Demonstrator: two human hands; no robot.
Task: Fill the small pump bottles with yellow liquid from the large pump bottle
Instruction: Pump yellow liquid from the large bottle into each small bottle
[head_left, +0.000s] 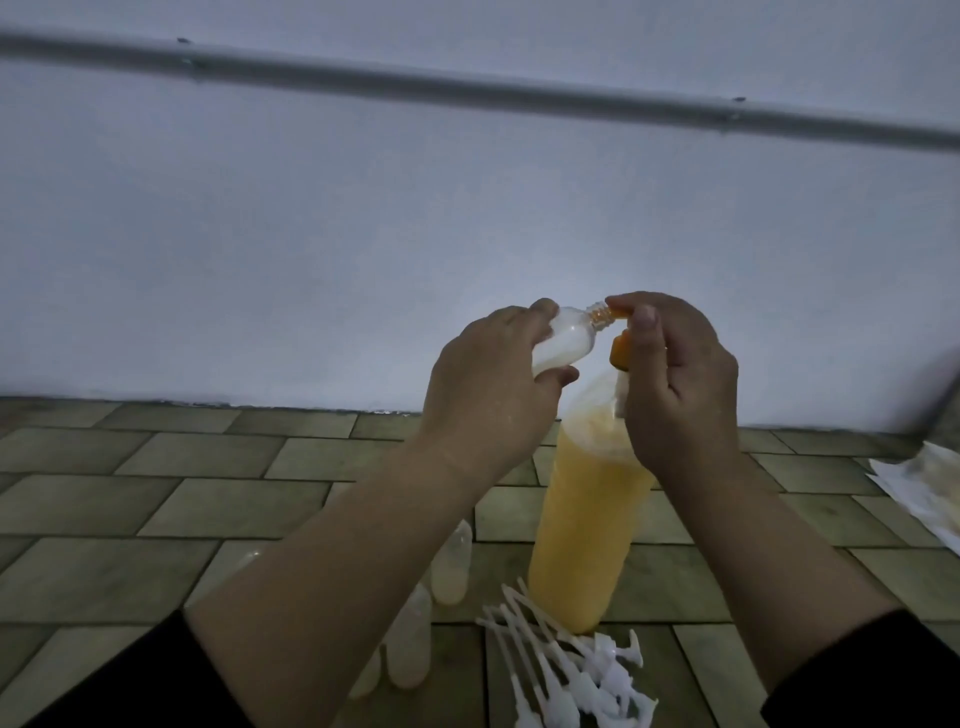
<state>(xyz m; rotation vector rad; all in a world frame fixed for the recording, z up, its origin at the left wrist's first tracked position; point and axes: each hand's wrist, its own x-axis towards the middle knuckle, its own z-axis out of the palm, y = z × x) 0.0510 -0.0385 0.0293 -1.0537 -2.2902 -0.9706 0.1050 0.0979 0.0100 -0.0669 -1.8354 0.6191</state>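
My left hand (488, 384) grips a small clear bottle (205, 343), tilted on its side with its threaded neck pointing right. The neck meets the orange nozzle (618, 313) of the large pump bottle (587, 514), which stands on the tiled floor full of yellow liquid. My right hand (675, 384) is curled over the orange pump head, thumb and fingers on top of it. The small bottle looks whitish inside, with little liquid visible.
Three small clear bottles (451, 566) lie on the floor under my left forearm. A heap of white pump tops with long dip tubes (576, 670) lies in front of the large bottle. Crumpled white paper (924, 483) sits at the right edge. A wall rises just behind.
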